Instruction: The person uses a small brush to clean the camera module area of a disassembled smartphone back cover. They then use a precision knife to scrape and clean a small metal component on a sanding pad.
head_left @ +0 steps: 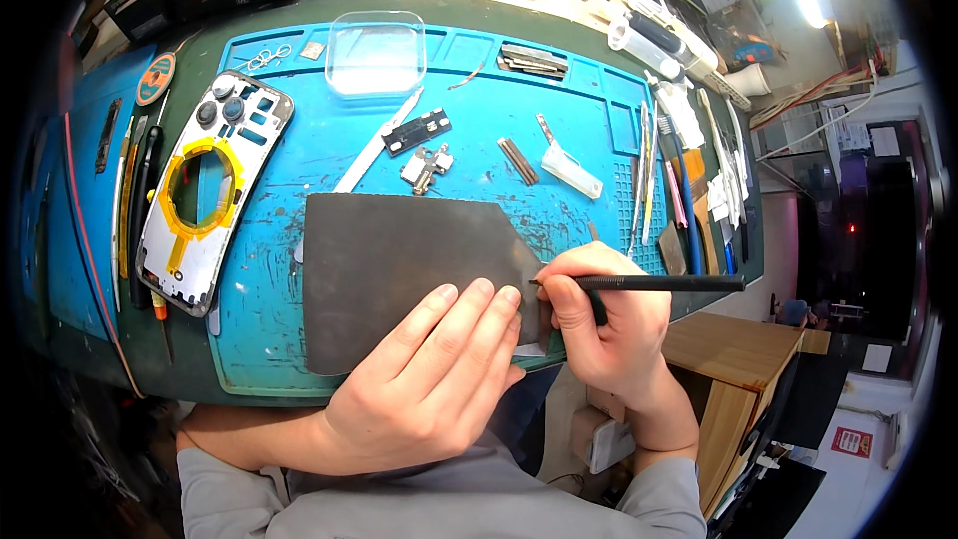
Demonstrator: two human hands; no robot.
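A dark grey sheet (399, 260), much like sandpaper, lies on the blue work mat (269, 289) with its upper right corner cut at a slant. Flat across its lower right part rests my left hand (424, 389), fingers stretched out and pressing down. My right hand (619, 329) grips a slim black pen-shaped tool (679, 282), its tip touching the sheet near the slanted right edge. Whether that tip is a blade or a nib is too small to tell. Under the sheet's lower right corner a pale piece (531, 348) shows.
Left stands a phone frame (165, 230) with a yellow ring. Beyond the sheet lie a small circuit board (426, 169), a black plate (416, 131), dark strips (517, 161) and a clear box (376, 55). Tweezers and brushes (689, 180) line the right side.
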